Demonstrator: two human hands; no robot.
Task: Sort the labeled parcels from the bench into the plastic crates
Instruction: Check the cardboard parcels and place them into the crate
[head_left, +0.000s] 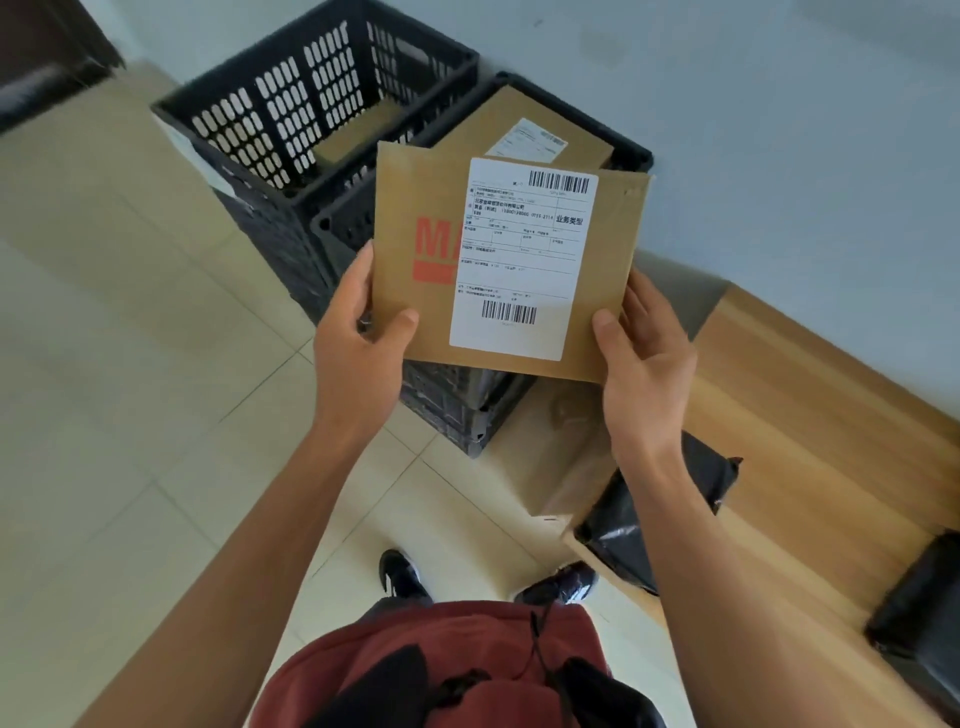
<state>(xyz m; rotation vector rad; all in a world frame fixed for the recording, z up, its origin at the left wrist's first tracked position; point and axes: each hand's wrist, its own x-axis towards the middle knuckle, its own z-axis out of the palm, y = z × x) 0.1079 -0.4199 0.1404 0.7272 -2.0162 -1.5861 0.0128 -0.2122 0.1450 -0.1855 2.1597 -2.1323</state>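
While both hands hold it up over the floor, the flat cardboard parcel (410, 218) sits between them, its white label (522, 260) facing the camera with a barcode at the top and another near the bottom. The left hand (358, 332) grips the parcel's lower left edge, thumb on the front face and fingers behind. The right hand (644, 358) grips the lower right corner in the same way, thumb pressed on the front, fingers curled round the back. Red print shows on the cardboard to the left of the label, partly covered by it. Behind the parcel stand two black crates on the tiled floor (130, 364), side by side against the wall: the left crate (291, 109) has a brown parcel lying at its bottom, and the right crate (631, 150) holds a cardboard parcel (498, 117) with its own white label, lying near the rim. To the right runs the wooden bench (810, 415), where a black bagged parcel (623, 535) lies near the front edge, and another black bag (919, 618) farther right.
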